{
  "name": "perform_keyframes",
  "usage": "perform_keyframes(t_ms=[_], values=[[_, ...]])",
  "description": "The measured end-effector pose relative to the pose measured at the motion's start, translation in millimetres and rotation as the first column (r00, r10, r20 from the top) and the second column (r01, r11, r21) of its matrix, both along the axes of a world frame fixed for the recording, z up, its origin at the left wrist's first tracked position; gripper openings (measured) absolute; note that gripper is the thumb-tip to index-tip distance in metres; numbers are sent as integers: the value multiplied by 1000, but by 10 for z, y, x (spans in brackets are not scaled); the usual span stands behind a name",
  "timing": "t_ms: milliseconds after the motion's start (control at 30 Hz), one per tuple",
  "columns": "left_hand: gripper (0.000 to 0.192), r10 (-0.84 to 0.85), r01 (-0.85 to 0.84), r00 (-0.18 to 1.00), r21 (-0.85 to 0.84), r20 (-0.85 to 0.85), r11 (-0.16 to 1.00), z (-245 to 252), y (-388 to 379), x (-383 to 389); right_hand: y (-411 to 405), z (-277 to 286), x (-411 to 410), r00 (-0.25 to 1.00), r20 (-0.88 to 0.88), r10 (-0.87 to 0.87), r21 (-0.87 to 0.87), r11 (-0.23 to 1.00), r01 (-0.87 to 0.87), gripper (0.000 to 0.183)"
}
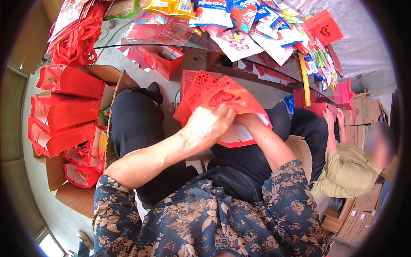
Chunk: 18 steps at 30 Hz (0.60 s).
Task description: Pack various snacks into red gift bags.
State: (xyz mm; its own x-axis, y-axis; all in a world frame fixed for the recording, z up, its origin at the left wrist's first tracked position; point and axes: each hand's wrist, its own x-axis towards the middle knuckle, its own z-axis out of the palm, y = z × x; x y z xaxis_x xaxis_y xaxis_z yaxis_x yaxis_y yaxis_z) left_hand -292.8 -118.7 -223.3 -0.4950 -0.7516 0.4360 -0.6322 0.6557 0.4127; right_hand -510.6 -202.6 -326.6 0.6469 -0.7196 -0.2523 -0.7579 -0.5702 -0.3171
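A red paper gift bag with a heart print lies over my lap, its pale inside facing me. My left hand is curled at the bag's near edge, its fingertips mostly hidden. My right hand reaches inside the bag, so only its wrist and forearm show. Beneath and left of that bag are more red bags or panels. Beside my left leg, a cardboard box holds several upright red gift bags with ribbon handles.
Ahead, a glass tabletop bears snack packets and flat red bags with ribbons. An open red bag shows below the glass. A yellow stick juts over the edge. At right sits another person, hands at a red bag, near stacked cartons.
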Motion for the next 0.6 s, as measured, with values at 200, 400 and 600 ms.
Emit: perform_keyframes(t_ms=[200, 400, 600], values=[[11, 109, -106, 994, 96, -31, 990, -33, -178, 109, 8, -9, 218, 933, -359, 22, 265, 961, 79, 40], [10, 170, -157, 981, 137, -90, 978, -76, -271, 92, 143, 287, 536, 931, -358, 69, 408, 908, 90, 39], [19, 157, -136, 984, 218, -84, 966, -102, -311, 20, -211, 250, 380, 929, -353, 111, 225, 974, -31, 53]])
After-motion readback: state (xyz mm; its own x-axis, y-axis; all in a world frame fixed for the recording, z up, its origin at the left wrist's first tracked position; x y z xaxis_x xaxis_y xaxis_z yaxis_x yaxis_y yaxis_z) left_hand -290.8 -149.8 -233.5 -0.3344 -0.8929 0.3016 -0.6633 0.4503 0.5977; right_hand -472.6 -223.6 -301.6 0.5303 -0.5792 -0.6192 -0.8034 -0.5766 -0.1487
